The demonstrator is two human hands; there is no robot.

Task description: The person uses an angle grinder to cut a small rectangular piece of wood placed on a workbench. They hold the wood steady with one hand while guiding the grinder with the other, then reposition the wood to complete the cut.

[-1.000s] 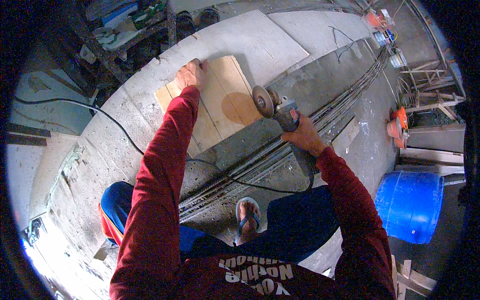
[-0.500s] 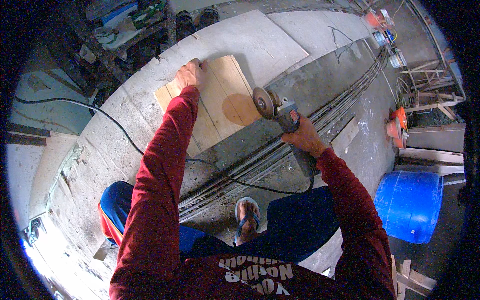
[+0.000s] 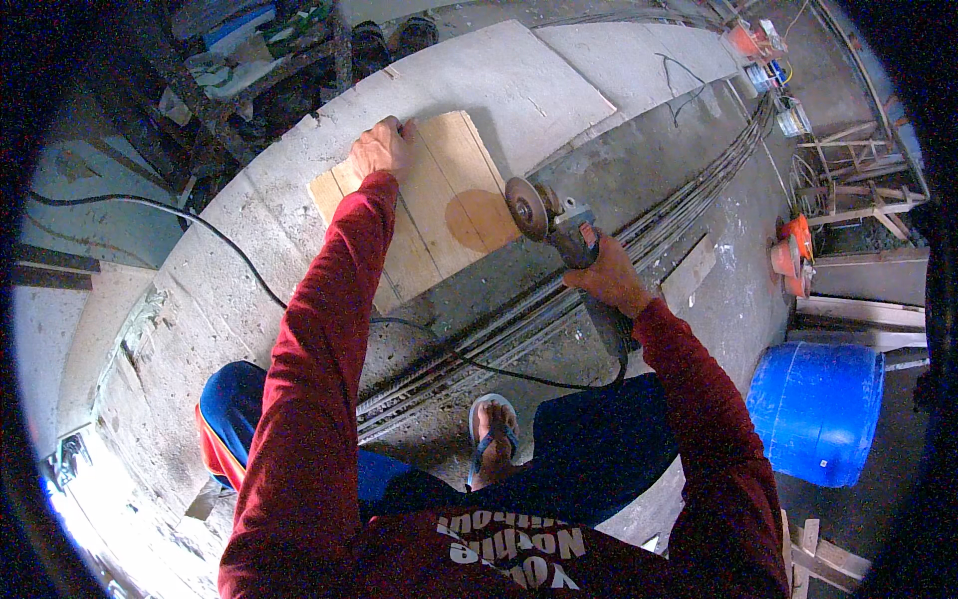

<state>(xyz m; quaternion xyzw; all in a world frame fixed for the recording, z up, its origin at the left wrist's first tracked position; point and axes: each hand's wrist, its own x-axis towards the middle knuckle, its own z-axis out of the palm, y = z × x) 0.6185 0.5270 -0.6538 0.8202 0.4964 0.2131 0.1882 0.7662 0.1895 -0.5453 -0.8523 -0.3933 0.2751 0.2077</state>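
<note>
A flat, light-coloured wooden board (image 3: 439, 185) with dark lines along it and a round brown stain lies tilted on the floor sheeting in front of me. My left hand (image 3: 382, 150) is closed over its far left edge, fingers curled out of sight behind it. In my right hand (image 3: 611, 276) is an angle grinder (image 3: 571, 232), held by its body. Its round disc (image 3: 526, 207) stands just off the board's right edge, close to the stain. Whether the disc spins cannot be told. A black cord (image 3: 529, 378) runs from the grinder's rear end leftward under my left arm.
A bundle of long metal rods (image 3: 639, 222) crosses the floor between my foot (image 3: 493, 439) and the board. A blue drum (image 3: 816, 412) lies at the right, with orange buckets (image 3: 785, 258) beyond it. Pale sheets (image 3: 479, 75) cover the far floor; a cluttered rack (image 3: 239, 80) stands far left.
</note>
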